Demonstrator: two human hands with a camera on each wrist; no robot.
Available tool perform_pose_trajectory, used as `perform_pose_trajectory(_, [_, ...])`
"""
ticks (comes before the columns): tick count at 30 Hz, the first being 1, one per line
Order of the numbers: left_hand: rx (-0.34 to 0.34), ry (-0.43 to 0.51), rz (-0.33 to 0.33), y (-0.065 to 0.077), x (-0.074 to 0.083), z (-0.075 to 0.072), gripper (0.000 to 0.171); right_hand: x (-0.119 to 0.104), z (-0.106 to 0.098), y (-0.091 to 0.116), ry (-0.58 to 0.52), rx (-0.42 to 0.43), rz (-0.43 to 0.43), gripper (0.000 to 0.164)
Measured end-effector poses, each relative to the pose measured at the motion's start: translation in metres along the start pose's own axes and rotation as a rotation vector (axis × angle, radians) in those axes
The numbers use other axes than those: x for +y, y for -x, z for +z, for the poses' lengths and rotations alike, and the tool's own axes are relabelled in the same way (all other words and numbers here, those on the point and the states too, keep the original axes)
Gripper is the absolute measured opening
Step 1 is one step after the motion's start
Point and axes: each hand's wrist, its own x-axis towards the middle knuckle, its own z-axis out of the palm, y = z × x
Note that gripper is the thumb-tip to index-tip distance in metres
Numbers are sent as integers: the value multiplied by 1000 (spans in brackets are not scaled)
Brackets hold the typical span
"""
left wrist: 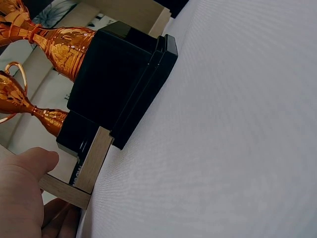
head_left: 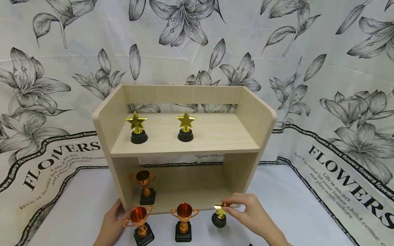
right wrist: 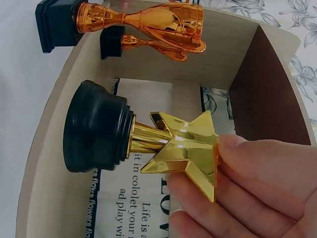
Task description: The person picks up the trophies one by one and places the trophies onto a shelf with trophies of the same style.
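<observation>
My right hand (head_left: 253, 213) pinches the gold star of a star trophy (right wrist: 190, 144) between thumb and fingers. The trophy's black round base (head_left: 219, 220) is in front of the wooden shelf's lower right front edge. With thumb and fingers on either side, my left hand (left wrist: 25, 191) grips the left side panel (left wrist: 64, 191) of the wooden shelf (head_left: 184, 152) near its bottom. Close to that hand a bronze-coloured cup trophy (head_left: 139, 218) stands on the table, and another cup trophy (head_left: 184, 217) is at the front middle. A third cup trophy (head_left: 147, 186) stands inside the lower compartment at the left.
Two gold star trophies stand on the upper shelf board, one at the left (head_left: 137, 128) and one near the middle (head_left: 185, 126). White cloth (head_left: 295, 205) covers the table. Behind the shelf hangs a flower-printed cloth (head_left: 197, 51) with lettering.
</observation>
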Motion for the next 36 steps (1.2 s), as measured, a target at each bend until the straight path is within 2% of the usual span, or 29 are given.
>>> perform_pose_trajectory(12, [20,-5,26,0,-3,1,66,-1,0,-1,-5,31,-23,14])
perform_pose_trajectory(19, [24,0,37,0,-4,0,65,-4,-1,-2,7,38,23,15])
perform_pose_trajectory(26, [24,-1,32,0,-4,0,65,-6,1,-5,-4,96,-44,24])
perform_pose_trajectory(33, [24,-3,41,0,-4,1,65,-5,0,-3,-22,77,-5,19])
perform_pose_trajectory(36, [25,-4,41,0,-4,1,66,-3,-1,-3,-32,74,-19,17])
